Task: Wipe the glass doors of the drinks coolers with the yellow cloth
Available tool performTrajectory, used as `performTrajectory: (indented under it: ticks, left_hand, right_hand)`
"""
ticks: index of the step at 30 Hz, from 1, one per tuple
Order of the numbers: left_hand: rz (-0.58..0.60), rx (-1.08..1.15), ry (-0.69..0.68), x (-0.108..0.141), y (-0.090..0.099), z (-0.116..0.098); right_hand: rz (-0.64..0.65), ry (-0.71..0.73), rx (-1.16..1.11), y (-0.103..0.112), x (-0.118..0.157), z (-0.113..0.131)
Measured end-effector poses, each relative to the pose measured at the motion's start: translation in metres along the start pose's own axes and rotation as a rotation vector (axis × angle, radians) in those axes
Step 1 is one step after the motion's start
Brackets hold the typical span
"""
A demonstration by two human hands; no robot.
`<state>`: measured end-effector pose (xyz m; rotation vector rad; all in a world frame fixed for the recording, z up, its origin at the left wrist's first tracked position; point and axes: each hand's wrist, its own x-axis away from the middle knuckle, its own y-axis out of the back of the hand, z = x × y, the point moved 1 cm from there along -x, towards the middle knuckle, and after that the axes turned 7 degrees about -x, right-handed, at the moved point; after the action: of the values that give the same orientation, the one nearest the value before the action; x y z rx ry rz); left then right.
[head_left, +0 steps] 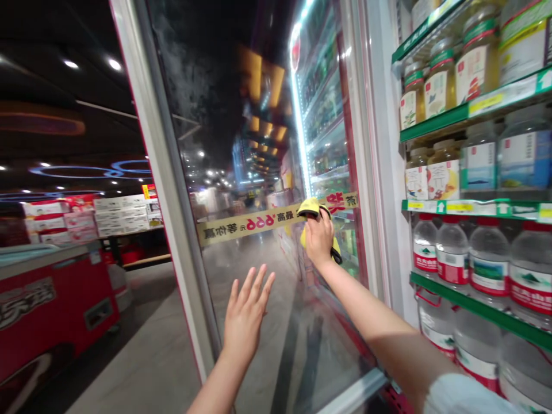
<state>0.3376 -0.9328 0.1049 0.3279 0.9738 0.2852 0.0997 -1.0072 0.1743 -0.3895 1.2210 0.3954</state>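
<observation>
My right hand (319, 237) is closed around a yellow cloth with a dark edge (309, 206), pressed against the glass door (267, 287) in front of me. Part of the cloth hangs below and beside the fingers. Across the pane runs a beige strip (233, 229) with reversed lettering, and the cloth lies over its right part. Lower and to the left, my left hand (246, 313) is held up before the glass with its fingers spread and nothing in it. Whether its fingertips touch the pane I cannot tell.
The door's metal frame (168, 190) slants on the left. Shelves (470, 210) of bottled drinks and water (489, 259) stand close on the right. At left are a red chest freezer (56, 305) and stacked boxes (123, 213). A lit cooler shows in the glass.
</observation>
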Motion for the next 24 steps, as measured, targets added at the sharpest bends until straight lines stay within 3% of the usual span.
performTrajectory:
  ticks: [4, 7, 10, 13, 16, 20, 24]
  left_hand:
    - [0.003, -0.017, -0.074, -0.001, 0.009, 0.012]
    - [-0.009, -0.051, -0.089, 0.011, 0.015, 0.025]
    - [-0.05, -0.068, -0.06, 0.029, 0.021, 0.044]
    - [-0.086, -0.043, -0.054, 0.043, 0.022, 0.059]
    - [-0.101, -0.024, -0.074, 0.049, 0.017, 0.066]
    - [-0.117, -0.022, -0.093, 0.055, 0.011, 0.071]
    - [-0.112, -0.046, -0.116, 0.058, 0.008, 0.074]
  right_hand:
    - [0.139, 0.155, -0.039, -0.01, 0.016, 0.05]
    - [0.242, 0.243, -0.068, -0.005, 0.04, 0.055]
    - [0.17, 0.123, -0.042, -0.004, 0.042, 0.061]
    - [0.099, -0.008, 0.009, -0.015, 0.036, 0.089]
    - [0.222, 0.097, 0.004, -0.024, 0.049, 0.118]
    - [0.419, 0.327, -0.056, -0.02, 0.076, 0.123]
    - [0.373, 0.247, -0.048, -0.026, 0.062, 0.139]
